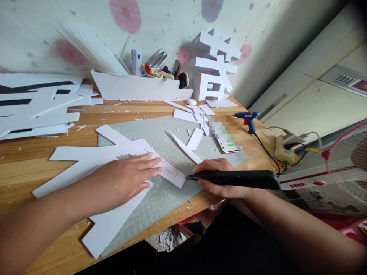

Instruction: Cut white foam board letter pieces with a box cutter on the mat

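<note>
A large white foam-board cutout (134, 146), shaped like a written character, lies partly on the grey cutting mat (137, 217). My left hand (130, 179) rests flat on it, palm down, fingers stretched out. Thin marked lines show near its right arm. At that arm's end, my right hand (215, 175) grips a black-handled craft knife (243, 178). The knife's thin dark tip meets the board's edge or sits just beside it; I cannot tell which. A curved white offcut (185, 147) lies just beyond the right hand.
A phone (228, 139) lies on the mat near loose white strips. Behind it stand a blue glue gun (249, 119), a white 3D character (215, 72) and an organiser box (137, 88). Stacked cutouts (37, 110) lie left. A power strip (282, 149) and fan (355, 160) are at right.
</note>
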`<state>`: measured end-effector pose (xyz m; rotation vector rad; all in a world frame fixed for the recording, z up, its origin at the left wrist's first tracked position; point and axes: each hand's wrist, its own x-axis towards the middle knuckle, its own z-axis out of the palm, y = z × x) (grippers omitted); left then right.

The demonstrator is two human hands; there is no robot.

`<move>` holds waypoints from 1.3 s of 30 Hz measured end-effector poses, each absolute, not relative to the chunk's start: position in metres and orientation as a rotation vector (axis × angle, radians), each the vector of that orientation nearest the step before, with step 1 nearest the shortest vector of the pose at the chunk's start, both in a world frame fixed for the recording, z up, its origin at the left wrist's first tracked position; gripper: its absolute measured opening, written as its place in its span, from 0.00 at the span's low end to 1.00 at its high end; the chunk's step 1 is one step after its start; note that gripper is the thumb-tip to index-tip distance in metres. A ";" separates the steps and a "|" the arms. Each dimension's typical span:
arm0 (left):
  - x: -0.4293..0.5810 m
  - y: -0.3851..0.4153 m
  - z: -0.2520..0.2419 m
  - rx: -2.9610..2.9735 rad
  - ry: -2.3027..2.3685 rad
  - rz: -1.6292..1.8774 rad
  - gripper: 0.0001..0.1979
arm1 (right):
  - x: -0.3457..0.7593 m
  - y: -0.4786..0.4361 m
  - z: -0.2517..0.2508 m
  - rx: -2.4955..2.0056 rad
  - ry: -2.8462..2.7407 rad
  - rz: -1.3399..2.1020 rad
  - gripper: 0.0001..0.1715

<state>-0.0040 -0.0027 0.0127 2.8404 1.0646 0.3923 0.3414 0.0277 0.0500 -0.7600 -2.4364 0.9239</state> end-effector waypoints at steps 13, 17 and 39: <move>0.010 -0.009 0.017 3.017 0.946 0.496 0.20 | 0.316 0.030 0.046 -1.035 -2.154 0.913 0.18; 0.016 -0.013 0.020 3.067 0.857 0.526 0.19 | 0.306 0.033 0.043 -1.006 -2.128 1.004 0.17; 0.018 -0.017 0.022 2.897 0.890 0.455 0.20 | 0.295 0.038 0.032 -0.904 -2.170 0.998 0.13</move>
